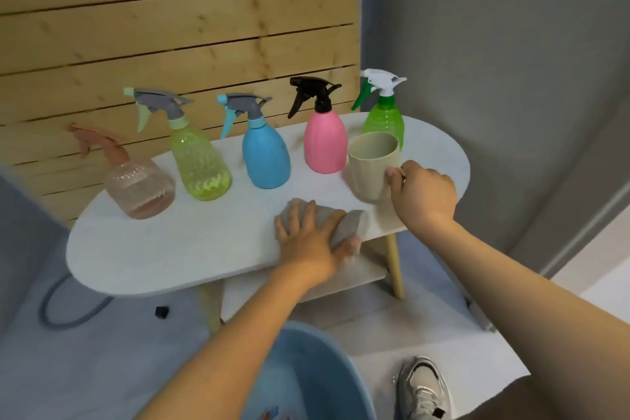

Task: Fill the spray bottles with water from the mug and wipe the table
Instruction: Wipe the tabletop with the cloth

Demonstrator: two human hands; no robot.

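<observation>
The left hand [308, 242] lies flat, fingers spread, pressing a grey cloth [335, 223] onto the white oval table [163, 249] near its front edge, just right of the frame's centre. The right hand [422, 194] is curled around the side of a beige mug [371, 164], which stands upright on the table at centre right. Five spray bottles stand in a row across the back of the table, all with trigger heads on: a clear pink one [139, 186] at far left, then yellow-green [199, 164], blue [266, 157], solid pink [325, 143] and green [383, 118] behind the mug. A blue basin [306, 375] fills the lower centre, beside a grey shoe [422, 389]
</observation>
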